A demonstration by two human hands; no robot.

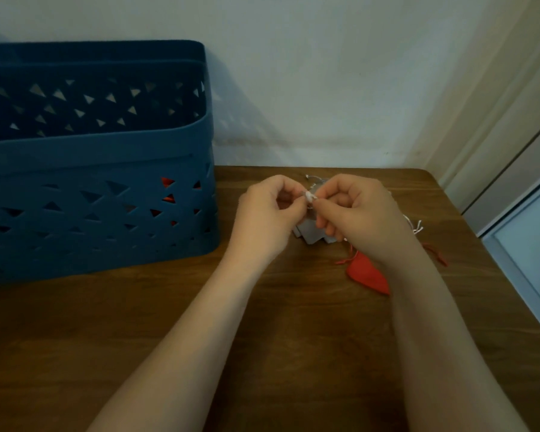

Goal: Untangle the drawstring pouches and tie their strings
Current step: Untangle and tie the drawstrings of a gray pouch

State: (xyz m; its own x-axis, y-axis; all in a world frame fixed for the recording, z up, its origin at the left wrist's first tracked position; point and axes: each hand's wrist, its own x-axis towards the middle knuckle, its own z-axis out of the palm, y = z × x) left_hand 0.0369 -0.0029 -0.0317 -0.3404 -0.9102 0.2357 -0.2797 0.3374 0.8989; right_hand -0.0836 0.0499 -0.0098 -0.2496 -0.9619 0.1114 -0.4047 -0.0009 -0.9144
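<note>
Grey drawstring pouches (310,233) lie bunched on the wooden table under my hands, mostly hidden. My left hand (267,210) and my right hand (353,210) meet above them, each pinching the white string knot (310,197) between fingertips. More pale string ends (416,227) trail out to the right of my right wrist. A red pouch (367,274) lies flat on the table just in front of my right wrist, its red strings (437,254) spread to either side.
A large dark blue perforated basket (94,157) stands at the left against the wall, with something red showing through its holes (168,190). The wooden table (293,322) ends at a rounded far-right corner near a door frame (512,169).
</note>
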